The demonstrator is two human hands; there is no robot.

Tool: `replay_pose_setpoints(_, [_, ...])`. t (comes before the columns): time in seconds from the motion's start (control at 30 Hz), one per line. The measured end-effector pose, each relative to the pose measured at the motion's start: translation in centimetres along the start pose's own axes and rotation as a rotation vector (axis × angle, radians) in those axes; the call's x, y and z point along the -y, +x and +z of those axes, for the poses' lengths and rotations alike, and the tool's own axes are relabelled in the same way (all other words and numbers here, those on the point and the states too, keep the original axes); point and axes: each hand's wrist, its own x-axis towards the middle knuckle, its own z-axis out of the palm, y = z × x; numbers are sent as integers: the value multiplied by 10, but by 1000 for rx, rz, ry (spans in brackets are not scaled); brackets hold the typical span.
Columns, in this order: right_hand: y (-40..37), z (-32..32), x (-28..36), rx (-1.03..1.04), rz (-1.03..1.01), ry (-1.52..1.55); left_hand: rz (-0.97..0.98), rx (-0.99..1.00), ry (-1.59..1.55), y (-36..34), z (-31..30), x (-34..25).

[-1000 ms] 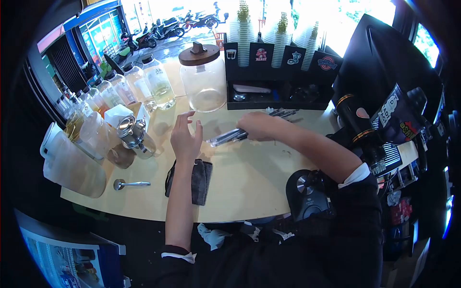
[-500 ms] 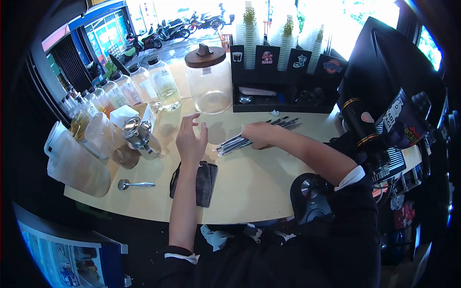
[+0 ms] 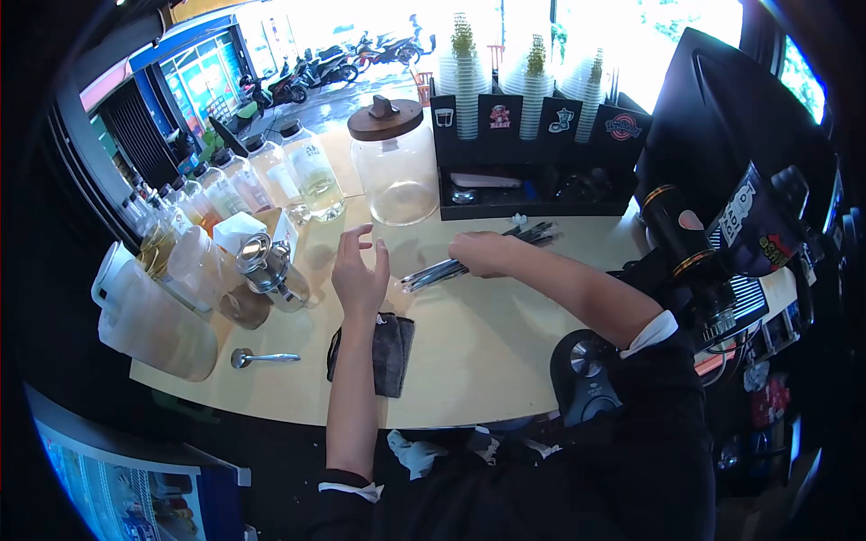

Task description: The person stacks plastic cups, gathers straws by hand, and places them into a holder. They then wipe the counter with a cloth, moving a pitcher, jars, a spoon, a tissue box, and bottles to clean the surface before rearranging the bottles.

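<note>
The dark cloth (image 3: 393,356) lies on the surface (image 3: 478,361), partly under the left forearm, as before. Above it, the left hand (image 3: 361,275) still hovers empty, fingers loosely curled and thumb apart, near the ends of the wrapped straws (image 3: 433,272). The right hand (image 3: 483,254) remains closed around their middle, though its fingertips are mostly hidden. The ends toward the left hand, blurred together a second ago, now show more distinctly. Beyond, the glass jar (image 3: 397,176) stays lidded beside the black cup organizer (image 3: 541,153).
</note>
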Motion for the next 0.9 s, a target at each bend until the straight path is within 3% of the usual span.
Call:
replay_pose_setpoints(0.03, [0,6,-4,-73,-16,-39,-1,5,-5,0,0,0])
replay_pose_setpoints(0.27, [-4,3,-6,-27,-13,-176,-33,46,-7,-1,1,-1])
replay_pose_setpoints(0.47, [15,8,1,-270,-179,-84,-75,-19,15,2,-4,-2])
replay_pose_setpoints(0.53, [19,-1,13,-77,-90,-47,-82,-19,10,2,-4,-3])
replay_pose_setpoints(0.67, [14,-14,28,-15,-127,-90,-96,-14,2,2,-5,-5])
replay_pose_setpoints(0.77, [25,-6,24,-98,-172,-152,-93,-20,0,4,-7,-6])
replay_pose_setpoints(0.83, [15,-18,35,58,-54,-207,-92,-29,-12,3,-7,-4])
replay_pose_setpoints(0.9, [17,-14,31,29,-42,-186,-85,-42,-23,3,-6,-3])
